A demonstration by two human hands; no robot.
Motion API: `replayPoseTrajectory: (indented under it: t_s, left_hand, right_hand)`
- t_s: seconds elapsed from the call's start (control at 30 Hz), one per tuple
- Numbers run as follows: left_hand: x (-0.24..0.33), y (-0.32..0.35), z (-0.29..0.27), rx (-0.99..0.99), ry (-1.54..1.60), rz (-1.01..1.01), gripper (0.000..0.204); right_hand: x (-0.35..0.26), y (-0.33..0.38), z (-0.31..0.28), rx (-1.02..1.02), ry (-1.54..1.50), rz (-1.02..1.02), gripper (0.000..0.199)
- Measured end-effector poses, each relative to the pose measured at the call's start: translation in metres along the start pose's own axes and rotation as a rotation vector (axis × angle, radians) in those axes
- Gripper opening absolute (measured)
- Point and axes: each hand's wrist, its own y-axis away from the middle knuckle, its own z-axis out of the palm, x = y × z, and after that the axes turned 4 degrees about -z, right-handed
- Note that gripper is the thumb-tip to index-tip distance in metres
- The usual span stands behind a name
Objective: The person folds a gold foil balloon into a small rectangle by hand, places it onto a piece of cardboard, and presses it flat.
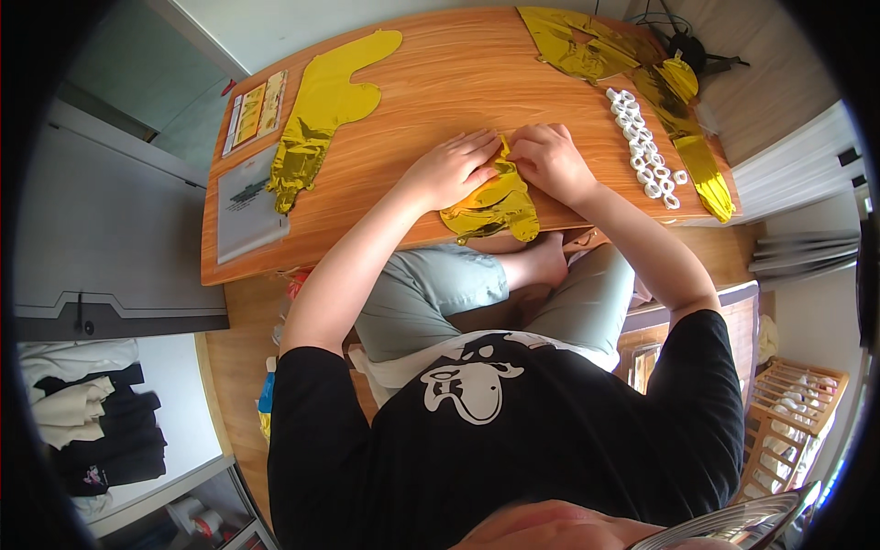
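A shiny gold foil balloon (pixel 500 211), flat and creased, lies at the table's near edge in front of me. My left hand (pixel 451 171) rests on its left side with the fingers stretched out and pressing the foil down. At its upper right edge my right hand (pixel 555 163) is closed, its fingertips pinching the foil close to the left fingertips. Both hands cover part of the balloon, so its full shape is hidden.
On the wooden table (pixel 440 82), another flat gold foil balloon (pixel 335 87) lies left, beside a printed card (pixel 256 110) and a clear plastic bag (pixel 246 209). Rows of white rings (pixel 637 137) and more gold foil (pixel 587 46) lie right, near dark cables (pixel 687 44).
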Motion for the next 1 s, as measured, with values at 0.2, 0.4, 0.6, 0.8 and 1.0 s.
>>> replayPoseTrajectory:
  t_s: [0.2,0.4,0.6,0.8,1.0]
  left_hand:
    - [0.000,-0.001,0.001,-0.019,-0.011,-0.017,0.048]
    - [-0.002,0.000,0.001,-0.013,-0.030,0.006,0.049]
    - [0.001,0.000,-0.002,-0.044,-0.070,0.017,0.050]
    - [-0.001,-0.004,-0.008,-0.113,0.112,-0.062,0.056]
    - [-0.024,-0.027,-0.052,-0.382,0.867,-0.366,0.051]
  right_hand:
    - [0.007,0.001,-0.002,-0.178,-0.050,-0.005,0.028]
    - [0.001,0.004,-0.019,-0.288,-0.025,-0.047,0.041]
    - [-0.010,0.019,-0.018,-0.380,0.102,-0.038,0.054]
    - [-0.007,0.020,-0.016,-0.394,0.104,-0.021,0.051]
    - [-0.006,0.018,-0.017,-0.365,0.103,-0.053,0.050]
